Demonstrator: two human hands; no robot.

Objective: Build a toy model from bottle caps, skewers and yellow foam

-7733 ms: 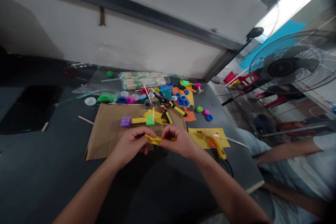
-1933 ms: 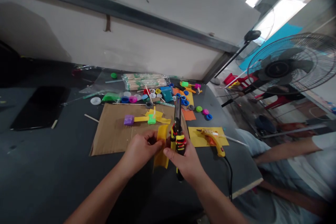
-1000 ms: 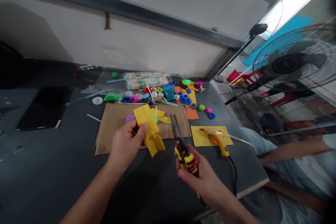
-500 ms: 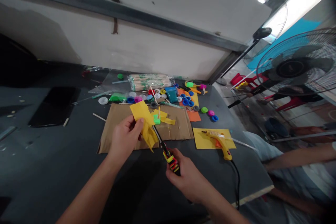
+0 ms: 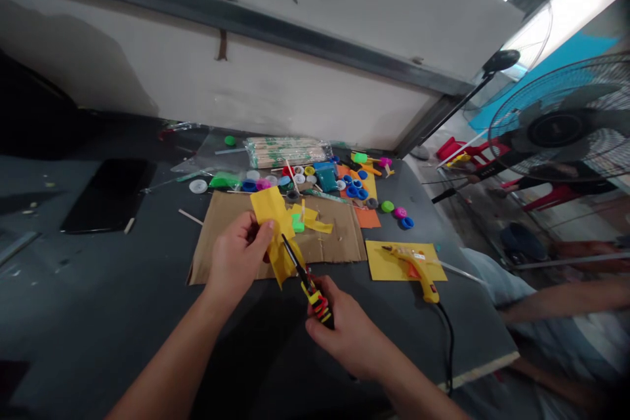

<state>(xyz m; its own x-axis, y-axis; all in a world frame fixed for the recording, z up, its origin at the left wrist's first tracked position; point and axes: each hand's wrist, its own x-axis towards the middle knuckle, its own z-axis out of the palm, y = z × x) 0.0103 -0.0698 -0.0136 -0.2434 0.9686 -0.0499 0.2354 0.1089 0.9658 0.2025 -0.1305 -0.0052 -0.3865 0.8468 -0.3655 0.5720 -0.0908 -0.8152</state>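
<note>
Between the thumb and fingers of my left hand (image 5: 239, 251) is a piece of yellow paper (image 5: 273, 210), held up above the cardboard, its lower part hanging down in a strip. My right hand (image 5: 344, 325) is closed round the black, yellow and red handles of a pair of scissors (image 5: 301, 269). The dark blades point up and left and lie across the paper's right side. Below and behind the paper is a flat piece of brown cardboard (image 5: 339, 246), which bears yellow paper scraps (image 5: 317, 221) and a bright green piece (image 5: 298, 223).
To the right, a yellow glue gun (image 5: 418, 269) lies on a yellow sheet (image 5: 378, 268), its cord running off the table edge. Bottle caps (image 5: 357, 190) and bagged wooden sticks (image 5: 290, 152) are at the back. A black phone (image 5: 109, 195) lies left. A person (image 5: 551, 302) and a fan (image 5: 556, 128) are at right.
The scissors have shifted slightly left and up, and their blades now cross more of the yellow paper. The whole view has moved slightly.
</note>
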